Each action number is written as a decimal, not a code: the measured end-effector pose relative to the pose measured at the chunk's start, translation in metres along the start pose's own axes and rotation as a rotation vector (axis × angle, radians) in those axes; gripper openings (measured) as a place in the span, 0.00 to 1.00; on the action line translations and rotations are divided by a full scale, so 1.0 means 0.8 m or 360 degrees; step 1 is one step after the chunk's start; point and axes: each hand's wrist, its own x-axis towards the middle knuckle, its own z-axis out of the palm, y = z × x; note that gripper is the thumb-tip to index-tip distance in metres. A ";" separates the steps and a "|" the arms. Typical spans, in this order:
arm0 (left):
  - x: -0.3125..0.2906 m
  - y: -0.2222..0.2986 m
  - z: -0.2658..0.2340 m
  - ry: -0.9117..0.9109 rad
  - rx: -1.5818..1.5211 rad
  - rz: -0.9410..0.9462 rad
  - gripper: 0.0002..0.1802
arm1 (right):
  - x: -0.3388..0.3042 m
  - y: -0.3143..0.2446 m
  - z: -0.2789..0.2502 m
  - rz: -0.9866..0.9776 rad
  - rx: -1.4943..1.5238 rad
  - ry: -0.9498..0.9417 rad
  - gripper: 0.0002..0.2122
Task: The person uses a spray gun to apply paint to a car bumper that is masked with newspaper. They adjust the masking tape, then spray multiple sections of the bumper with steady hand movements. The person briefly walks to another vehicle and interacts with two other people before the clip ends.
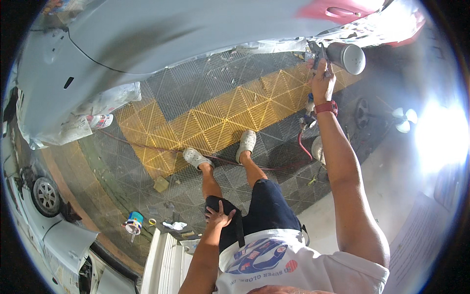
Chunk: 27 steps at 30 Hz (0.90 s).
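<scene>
Yellow and grey floor tiles (225, 120) spread beside a grey car body (147, 34). Fingers wrapped, the right hand (323, 81) gripped a spray gun (318, 53) near the car, well apart from the left hand (220, 214), which rested spread-fingered on dark shorts (270, 208). The gun's cup (346, 58) hid its contents; a blue-labelled can (133, 221) stood leftward.
</scene>
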 end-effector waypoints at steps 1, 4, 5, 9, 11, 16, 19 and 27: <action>0.000 0.001 0.002 -0.0036 -0.0011 -0.0006 0.64 | -0.005 0.001 0.006 -0.0039 0.0011 0.0025 0.25; -0.002 0.002 0.003 -0.0041 -0.0113 -0.0018 0.66 | -0.048 -0.014 0.044 0.0088 0.0123 -0.0161 0.22; -0.002 0.002 0.002 -0.0027 -0.0111 -0.0017 0.66 | -0.070 -0.026 0.061 0.0078 0.0270 -0.0251 0.19; 0.000 -0.003 -0.002 -0.0031 -0.0109 -0.0022 0.66 | -0.148 -0.083 0.147 -0.0136 0.0049 -0.0506 0.15; 0.003 -0.008 -0.001 -0.0018 -0.0125 -0.0026 0.65 | -0.173 -0.112 0.193 -0.0434 0.0210 -0.0647 0.19; 0.010 -0.020 0.004 0.0067 -0.0149 -0.0032 0.67 | -0.250 -0.183 0.297 -0.0489 0.0388 -0.0980 0.21; 0.009 -0.023 0.010 0.0205 -0.0166 -0.0036 0.67 | -0.276 -0.211 0.347 -0.0393 0.0453 -0.1136 0.19; 0.015 -0.016 0.015 0.0282 -0.0059 -0.0088 0.65 | -0.242 -0.155 0.332 -0.0259 0.0401 -0.1102 0.21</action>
